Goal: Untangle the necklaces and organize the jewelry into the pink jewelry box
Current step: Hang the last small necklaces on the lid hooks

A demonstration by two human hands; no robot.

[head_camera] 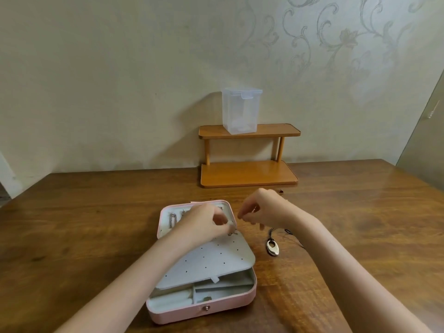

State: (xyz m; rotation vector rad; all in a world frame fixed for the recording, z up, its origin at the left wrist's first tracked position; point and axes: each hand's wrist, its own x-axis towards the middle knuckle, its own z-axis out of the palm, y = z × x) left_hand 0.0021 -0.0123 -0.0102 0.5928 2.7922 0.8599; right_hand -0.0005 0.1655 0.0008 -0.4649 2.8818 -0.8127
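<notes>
The pink jewelry box (pixel 199 311) lies open on the wooden table, its grey perforated insert panel (pixel 209 258) raised over the lower compartments. A silver chain (pixel 173 219) hangs in the lid (pixel 163 217). My left hand (pixel 206 218) hovers over the lid's right side, and its fingertips pinch a thin silver necklace (pixel 232 233) near the hinge. My right hand (pixel 259 211) is just right of the box with curled fingers, pinching what looks like the same fine chain. A silver oval pendant (pixel 272 247) on a black cord lies on the table below my right hand.
A small two-tier wooden shelf (pixel 248 171) stands against the wall at the table's back, with a clear plastic container (pixel 241 110) on its top tier. A tiny dark red object (pixel 281 191) lies on the table near the shelf's front right corner.
</notes>
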